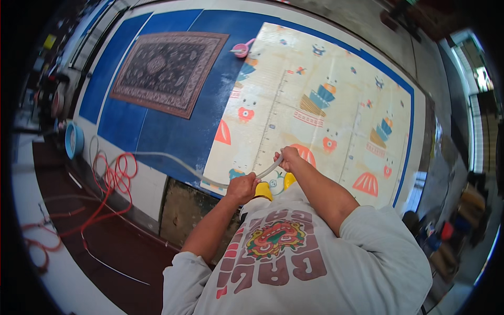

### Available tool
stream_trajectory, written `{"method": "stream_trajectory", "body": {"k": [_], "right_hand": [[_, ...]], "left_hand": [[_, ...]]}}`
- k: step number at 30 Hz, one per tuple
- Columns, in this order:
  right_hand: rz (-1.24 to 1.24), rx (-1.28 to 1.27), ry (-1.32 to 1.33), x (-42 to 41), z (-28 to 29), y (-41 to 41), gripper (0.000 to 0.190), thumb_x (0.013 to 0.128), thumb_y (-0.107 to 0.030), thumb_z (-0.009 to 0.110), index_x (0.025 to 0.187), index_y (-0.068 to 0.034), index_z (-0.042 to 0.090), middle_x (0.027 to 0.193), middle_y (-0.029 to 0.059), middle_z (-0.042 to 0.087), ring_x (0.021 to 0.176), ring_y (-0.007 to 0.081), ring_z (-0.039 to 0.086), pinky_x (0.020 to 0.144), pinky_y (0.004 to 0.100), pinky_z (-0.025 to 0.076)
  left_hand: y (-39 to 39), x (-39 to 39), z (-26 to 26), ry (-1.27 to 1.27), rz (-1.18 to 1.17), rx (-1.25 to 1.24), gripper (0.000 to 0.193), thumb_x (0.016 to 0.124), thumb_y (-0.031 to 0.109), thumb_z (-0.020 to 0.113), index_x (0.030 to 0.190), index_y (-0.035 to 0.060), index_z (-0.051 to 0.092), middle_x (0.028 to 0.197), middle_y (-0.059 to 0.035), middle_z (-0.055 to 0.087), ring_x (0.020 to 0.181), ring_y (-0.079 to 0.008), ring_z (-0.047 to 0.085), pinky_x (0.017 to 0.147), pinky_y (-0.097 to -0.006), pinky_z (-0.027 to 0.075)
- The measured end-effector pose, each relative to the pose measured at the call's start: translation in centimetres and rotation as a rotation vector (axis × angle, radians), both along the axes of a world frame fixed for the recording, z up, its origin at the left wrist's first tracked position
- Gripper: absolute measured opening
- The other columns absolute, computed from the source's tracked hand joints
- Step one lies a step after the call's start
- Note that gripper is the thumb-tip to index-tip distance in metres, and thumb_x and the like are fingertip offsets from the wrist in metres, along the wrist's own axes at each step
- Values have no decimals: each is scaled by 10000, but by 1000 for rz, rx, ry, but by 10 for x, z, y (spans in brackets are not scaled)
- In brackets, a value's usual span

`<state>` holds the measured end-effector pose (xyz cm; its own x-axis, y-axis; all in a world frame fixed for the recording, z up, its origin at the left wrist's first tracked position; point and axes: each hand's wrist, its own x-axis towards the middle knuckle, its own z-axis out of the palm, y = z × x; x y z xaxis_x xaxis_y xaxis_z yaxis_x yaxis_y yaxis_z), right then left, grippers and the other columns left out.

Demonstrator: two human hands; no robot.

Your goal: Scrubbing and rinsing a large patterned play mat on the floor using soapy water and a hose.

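Note:
Both my hands grip a greyish translucent hose (271, 168). My left hand (241, 188) is wrapped around it just in front of my body. Farther up, near the hose's end, my right hand (289, 158) closes on it, and its fingers cover the tip. I cannot tell whether water runs from it. Below the hands lies a large cream play mat (338, 106) printed with cartoon figures and ruler scales, its surface shiny. My yellow boots (263, 190) are at the mat's near edge. From my left hand the hose trails left over the blue flooring.
A dark patterned rug (157, 71) lies on the blue flooring (169, 136) at left. Between rug and mat sits a pink dipper (241, 50) with something in it. A light-blue basin (74, 140) and tangled red hose (118, 173) are at far left. Assorted items (437, 236) stand at right.

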<state>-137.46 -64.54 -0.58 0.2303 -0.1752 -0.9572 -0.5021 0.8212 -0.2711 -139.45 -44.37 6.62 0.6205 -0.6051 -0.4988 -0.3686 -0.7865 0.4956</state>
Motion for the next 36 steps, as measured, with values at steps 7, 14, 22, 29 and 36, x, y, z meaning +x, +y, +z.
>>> {"method": "stream_trajectory", "body": {"k": [7, 14, 22, 29, 36], "right_hand": [[21, -173, -318, -38, -71, -144, 75, 838, -43, 491, 843, 2, 551, 690, 85, 532, 628, 171, 528, 574, 299, 479], [215, -680, -303, -54, -58, -186, 203, 782, -229, 633, 826, -31, 647, 782, 59, 635, 721, 167, 565, 674, 303, 448], [290, -785, -241, -69, -64, -240, 225, 852, -189, 484, 781, -32, 628, 689, 96, 585, 628, 196, 539, 599, 311, 427], [-53, -208, -357, -60, -50, -195, 212, 851, 11, 376, 967, 54, 548, 732, 86, 534, 556, 164, 481, 461, 273, 407], [211, -222, -406, -37, -64, -124, 241, 881, -16, 422, 1070, 99, 518, 800, 122, 572, 642, 165, 547, 605, 245, 506]], "left_hand": [[-70, -27, 57, -41, -31, -40, 311, 939, 312, 415, 842, 32, 511, 680, -217, 572, 700, -431, 556, 622, -522, 410], [-127, -59, 84, -25, -16, -10, 312, 941, 318, 418, 861, 31, 513, 711, -211, 589, 724, -422, 567, 640, -509, 423], [-165, -71, 77, 3, 18, -64, 341, 940, 347, 421, 859, 31, 517, 726, -206, 589, 750, -418, 566, 660, -505, 422], [-156, -84, 37, 48, 206, -54, 362, 939, 367, 413, 886, 35, 547, 790, -218, 603, 793, -410, 573, 698, -505, 424], [-118, -91, 28, 91, 374, -52, 379, 939, 375, 402, 886, 25, 536, 818, -217, 603, 819, -405, 576, 719, -495, 428]]}}
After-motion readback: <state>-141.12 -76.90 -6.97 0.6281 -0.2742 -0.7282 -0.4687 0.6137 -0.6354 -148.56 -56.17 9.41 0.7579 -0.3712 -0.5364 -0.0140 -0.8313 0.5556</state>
